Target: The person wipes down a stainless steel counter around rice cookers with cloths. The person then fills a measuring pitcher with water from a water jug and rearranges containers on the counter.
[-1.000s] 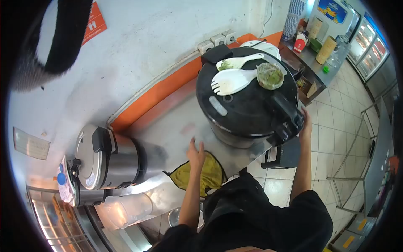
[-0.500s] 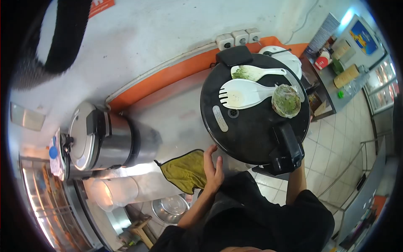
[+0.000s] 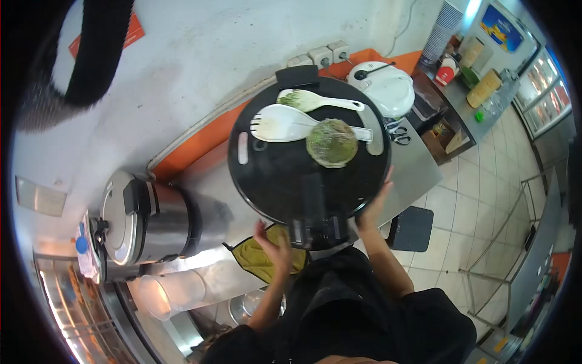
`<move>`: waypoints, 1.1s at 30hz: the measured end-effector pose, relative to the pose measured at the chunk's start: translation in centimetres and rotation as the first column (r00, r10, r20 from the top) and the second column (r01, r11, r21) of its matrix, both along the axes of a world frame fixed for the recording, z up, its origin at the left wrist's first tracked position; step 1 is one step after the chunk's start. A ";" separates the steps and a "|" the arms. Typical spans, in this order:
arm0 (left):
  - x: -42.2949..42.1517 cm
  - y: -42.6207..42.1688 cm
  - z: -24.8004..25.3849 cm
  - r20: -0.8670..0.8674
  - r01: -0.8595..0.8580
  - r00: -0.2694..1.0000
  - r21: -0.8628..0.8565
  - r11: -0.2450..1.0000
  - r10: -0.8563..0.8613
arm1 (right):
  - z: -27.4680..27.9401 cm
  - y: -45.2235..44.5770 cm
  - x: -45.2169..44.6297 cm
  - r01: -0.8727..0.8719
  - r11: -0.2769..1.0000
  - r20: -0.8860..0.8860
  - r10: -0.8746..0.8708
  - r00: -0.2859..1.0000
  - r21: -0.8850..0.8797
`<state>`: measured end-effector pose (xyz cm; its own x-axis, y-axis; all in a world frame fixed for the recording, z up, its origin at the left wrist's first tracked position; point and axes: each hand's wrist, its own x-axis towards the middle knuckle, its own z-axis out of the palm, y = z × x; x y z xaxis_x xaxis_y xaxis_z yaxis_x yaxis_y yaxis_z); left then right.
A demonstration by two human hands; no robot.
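Note:
A large rice cooker (image 3: 285,173) with a round black lid stands in front of me. On its lid lie a white rice paddle (image 3: 303,98) smeared with green, a white slotted serving spoon (image 3: 282,124) and a round plastic-wrapped tub (image 3: 332,144) with green contents. My right hand (image 3: 374,206) holds the cooker's right side, its fingertips partly hidden by the rim. Near the lower left rim is my left hand (image 3: 276,247), fingers apart and slightly blurred; whether it touches the cooker I cannot tell. A yellow-green cloth (image 3: 251,258) lies on the counter behind it.
A steel rice cooker (image 3: 160,212) stands at left, with clear plastic containers (image 3: 173,291) nearer me. A white rice cooker (image 3: 385,91) and scissors (image 3: 400,136) sit on the counter (image 3: 418,167) at right. Wall sockets (image 3: 321,56) are behind. A dark stool-like square (image 3: 412,229) is low at right.
The black-lidded cooker has shifted left relative to the counter, uncovering the white cooker and the counter's right end. My right hand moved with it. The view has also shifted slightly.

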<state>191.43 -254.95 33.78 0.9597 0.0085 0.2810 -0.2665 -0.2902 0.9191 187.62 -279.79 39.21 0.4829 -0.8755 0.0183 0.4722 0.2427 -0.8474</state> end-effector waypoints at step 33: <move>10.8 2.1 -1.2 -0.187 -0.167 0.976 -0.310 0.936 0.112 | -3.0 2.7 9.6 -0.462 0.494 -0.571 -0.086 0.817 -0.736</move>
